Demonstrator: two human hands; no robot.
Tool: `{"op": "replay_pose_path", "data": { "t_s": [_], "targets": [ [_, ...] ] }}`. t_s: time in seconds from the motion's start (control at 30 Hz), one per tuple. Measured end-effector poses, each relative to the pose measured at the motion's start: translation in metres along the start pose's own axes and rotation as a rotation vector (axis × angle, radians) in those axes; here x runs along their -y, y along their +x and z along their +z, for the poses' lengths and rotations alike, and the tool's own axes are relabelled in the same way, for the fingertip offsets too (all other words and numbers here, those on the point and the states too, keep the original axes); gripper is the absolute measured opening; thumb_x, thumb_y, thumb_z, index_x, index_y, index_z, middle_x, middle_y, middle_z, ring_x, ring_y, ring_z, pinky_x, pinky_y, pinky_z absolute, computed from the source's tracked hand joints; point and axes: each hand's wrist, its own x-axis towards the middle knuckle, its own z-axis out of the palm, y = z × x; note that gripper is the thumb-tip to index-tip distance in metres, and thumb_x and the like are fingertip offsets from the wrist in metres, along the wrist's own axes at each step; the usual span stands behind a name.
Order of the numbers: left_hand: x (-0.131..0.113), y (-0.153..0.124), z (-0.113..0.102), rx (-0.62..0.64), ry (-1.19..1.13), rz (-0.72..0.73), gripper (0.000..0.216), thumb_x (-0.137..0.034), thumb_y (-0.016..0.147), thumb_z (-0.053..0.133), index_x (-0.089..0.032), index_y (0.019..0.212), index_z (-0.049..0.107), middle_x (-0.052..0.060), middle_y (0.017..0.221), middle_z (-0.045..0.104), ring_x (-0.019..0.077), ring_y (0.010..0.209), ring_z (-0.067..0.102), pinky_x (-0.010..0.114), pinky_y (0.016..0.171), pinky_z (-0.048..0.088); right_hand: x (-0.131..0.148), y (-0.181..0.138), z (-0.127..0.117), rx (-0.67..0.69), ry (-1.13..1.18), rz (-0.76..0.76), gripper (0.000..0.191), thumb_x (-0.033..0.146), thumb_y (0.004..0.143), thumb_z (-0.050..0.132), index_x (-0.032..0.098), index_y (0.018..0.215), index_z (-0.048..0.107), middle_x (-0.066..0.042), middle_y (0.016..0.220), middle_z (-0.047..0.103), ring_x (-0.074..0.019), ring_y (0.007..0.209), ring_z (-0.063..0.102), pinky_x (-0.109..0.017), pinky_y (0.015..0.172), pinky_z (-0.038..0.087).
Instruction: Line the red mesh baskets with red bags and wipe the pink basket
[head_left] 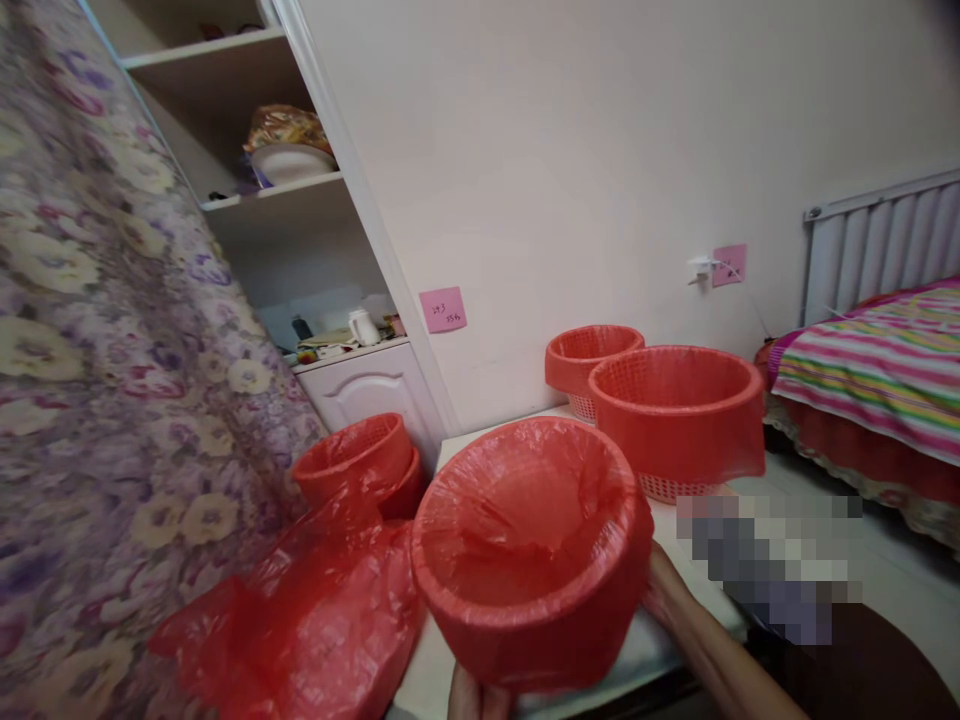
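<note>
A round red plastic basket (pixel 525 640), lined with a red plastic bag (pixel 532 500) folded over its rim, is tilted toward me above the table. My left hand (pixel 480 698) supports it from below at the front, its fingers mostly hidden under the basket. At the basket's right side, my right hand (pixel 657 580) holds the wall, with the fingertips out of sight behind it. Loose red plastic bags (pixel 330 600) lie in a crumpled heap on the left, close to the held basket.
Behind on the right stand a large bag-covered red basket (pixel 679 430) and a smaller one (pixel 581 375). More stacked red baskets (pixel 360 450) are at the left. A floral curtain (pixel 112 400), shelves (pixel 277 190) and a bed (pixel 877 340) surround the light-coloured table (pixel 420 680).
</note>
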Motion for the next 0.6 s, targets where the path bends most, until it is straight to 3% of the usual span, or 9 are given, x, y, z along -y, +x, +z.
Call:
{"op": "replay_pose_path", "data": {
  "t_s": [0.07,0.13,0.33,0.5,0.6],
  "targets": [
    [-0.005,0.009,0.010,0.015,-0.220,-0.203,0.037,-0.034,0.054,0.083,-0.028,0.090,0.073,0.002,0.114,0.072,0.0336,0.139,0.036,0.040,0.114,0.031,0.005,0.011,0.001,0.035,0.008,0.049,0.015,0.021,0.067,0.078,0.020,0.082,0.076,-0.006,0.086,0.079,-0.0261,0.082,0.072,-0.035,0.080,0.058],
    [-0.010,0.017,0.018,0.039,-0.352,-0.297,0.030,-0.036,0.055,0.080,-0.026,0.082,0.074,0.003,0.103,0.076,0.0341,0.129,0.050,0.041,0.107,0.042,0.005,0.022,-0.005,0.056,0.022,0.090,0.014,0.019,0.065,0.078,0.019,0.079,0.076,-0.006,0.085,0.079,-0.0263,0.083,0.073,-0.037,0.083,0.058],
    [-0.012,0.019,0.021,0.032,-0.541,-0.391,0.015,-0.023,0.071,0.069,-0.029,0.084,0.074,-0.003,0.099,0.077,0.0168,0.102,0.068,0.026,0.091,0.052,-0.009,0.017,-0.037,0.053,0.094,0.135,0.010,0.013,0.068,0.076,0.020,0.074,0.072,0.001,0.073,0.078,-0.0175,0.070,0.073,-0.027,0.072,0.059],
    [-0.021,0.021,0.016,0.015,-0.633,-0.447,0.021,-0.019,0.082,0.055,-0.026,0.072,0.072,-0.001,0.077,0.077,0.0148,0.088,0.071,0.025,0.083,0.055,-0.012,-0.021,-0.049,0.061,0.178,0.144,0.016,0.028,0.079,0.073,0.023,0.095,0.071,0.002,0.089,0.079,-0.0130,0.079,0.073,-0.023,0.072,0.058],
    [-0.027,0.029,0.015,0.001,-0.638,-0.431,0.019,-0.021,0.084,0.055,-0.026,0.075,0.071,-0.003,0.076,0.077,0.0123,0.085,0.071,0.022,0.082,0.055,-0.015,-0.037,-0.049,0.066,0.171,0.166,0.024,0.019,0.075,0.076,0.018,0.098,0.071,-0.003,0.094,0.079,-0.0156,0.081,0.073,-0.024,0.073,0.058]
  ]
}}
